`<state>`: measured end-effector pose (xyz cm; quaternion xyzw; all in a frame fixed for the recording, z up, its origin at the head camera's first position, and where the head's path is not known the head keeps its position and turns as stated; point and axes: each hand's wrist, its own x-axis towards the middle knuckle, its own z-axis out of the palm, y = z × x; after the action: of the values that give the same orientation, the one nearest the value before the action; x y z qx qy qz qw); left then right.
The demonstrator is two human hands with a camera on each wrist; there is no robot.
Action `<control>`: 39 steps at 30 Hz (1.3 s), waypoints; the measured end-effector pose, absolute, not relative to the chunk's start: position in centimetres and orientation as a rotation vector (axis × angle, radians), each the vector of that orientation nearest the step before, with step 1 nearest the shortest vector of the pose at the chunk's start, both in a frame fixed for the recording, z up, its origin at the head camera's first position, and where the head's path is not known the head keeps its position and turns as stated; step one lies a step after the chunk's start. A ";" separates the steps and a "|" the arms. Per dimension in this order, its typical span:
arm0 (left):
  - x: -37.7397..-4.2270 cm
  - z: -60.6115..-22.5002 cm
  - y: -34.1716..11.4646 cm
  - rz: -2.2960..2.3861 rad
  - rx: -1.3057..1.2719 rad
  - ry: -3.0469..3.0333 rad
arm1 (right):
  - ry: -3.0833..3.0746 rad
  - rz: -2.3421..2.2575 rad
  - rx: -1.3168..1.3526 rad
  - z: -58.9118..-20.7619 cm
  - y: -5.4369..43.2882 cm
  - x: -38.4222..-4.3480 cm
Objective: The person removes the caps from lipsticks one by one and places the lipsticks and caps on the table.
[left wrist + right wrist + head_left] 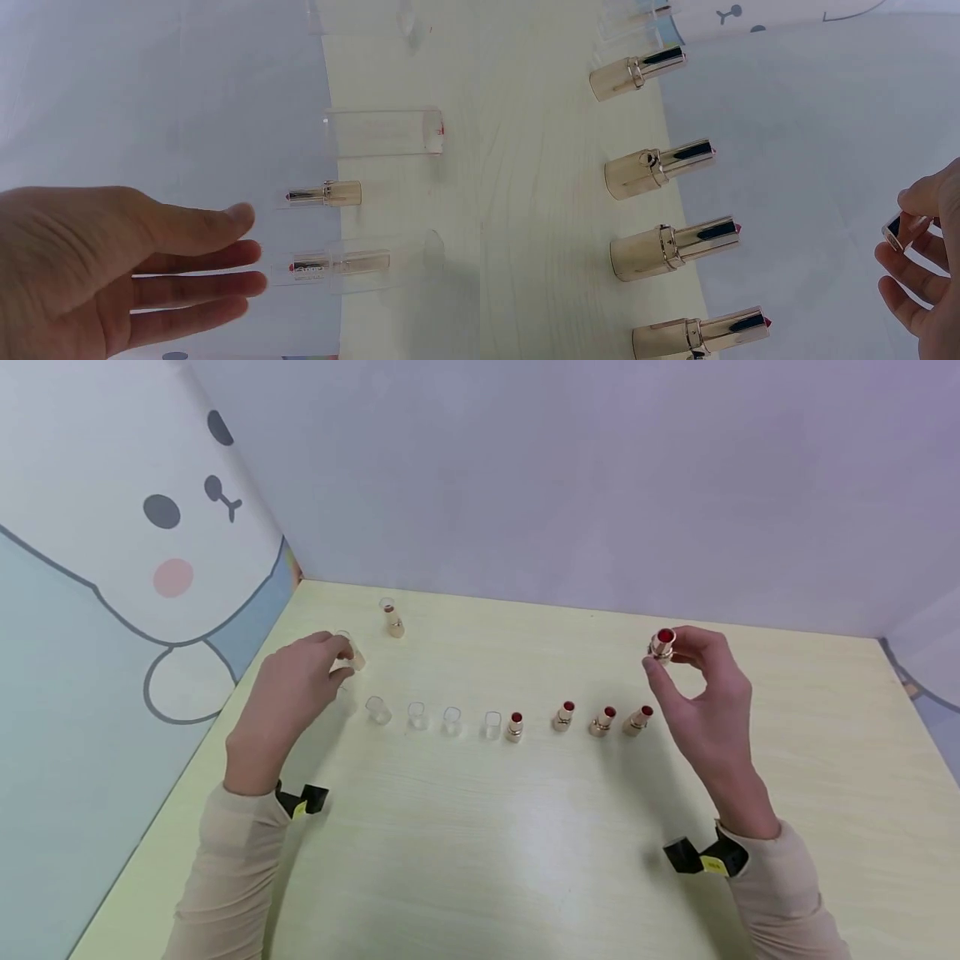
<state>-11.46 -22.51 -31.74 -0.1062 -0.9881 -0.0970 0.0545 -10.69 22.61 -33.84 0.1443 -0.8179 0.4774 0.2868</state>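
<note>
"How's the light over there?"

"Bright and soft in my head view. Glare whitens the tabletop [540, 843] in its nearer part, and diffuse shadows fall inward from both sleeves [228, 877]. The wall [562, 485] takes a purplish cast."

"And the wrists?"

"Dimmer and greyer. In my left wrist view the clear caps [386, 133] nearly wash out; lettering on one lipstick [310, 268] seems too soft for me to read."

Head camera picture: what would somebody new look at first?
Probably the huge cartoon face at the upper left. Next, the shiny red-tipped lipstick held up by the right hand. Then, across the middle of the table, clear caps lined up beside four gold lipsticks.
</note>
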 end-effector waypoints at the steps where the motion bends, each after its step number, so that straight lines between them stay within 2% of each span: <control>1: -11.5 -31.8 -22.5 -0.311 -0.325 -2.960 | -2.189 1.271 0.382 -33.9 22.6 -10.7; 9: -12.4 -32.8 -23.0 -0.396 -0.251 -2.786 | -2.229 1.265 0.386 -34.1 22.9 -10.8; 19: -13.4 -34.4 -24.2 -0.457 -0.118 -2.915 | -2.229 1.253 0.363 -34.4 22.9 -10.9; 39: -14.4 -36.5 -24.0 -0.516 -0.145 -2.825 | -2.287 1.250 0.334 -35.1 23.4 -11.1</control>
<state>-14.36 -24.01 -36.49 -0.0501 -0.9738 -0.1778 0.1327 -11.09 23.41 -35.12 0.1228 -0.8418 0.4601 0.2540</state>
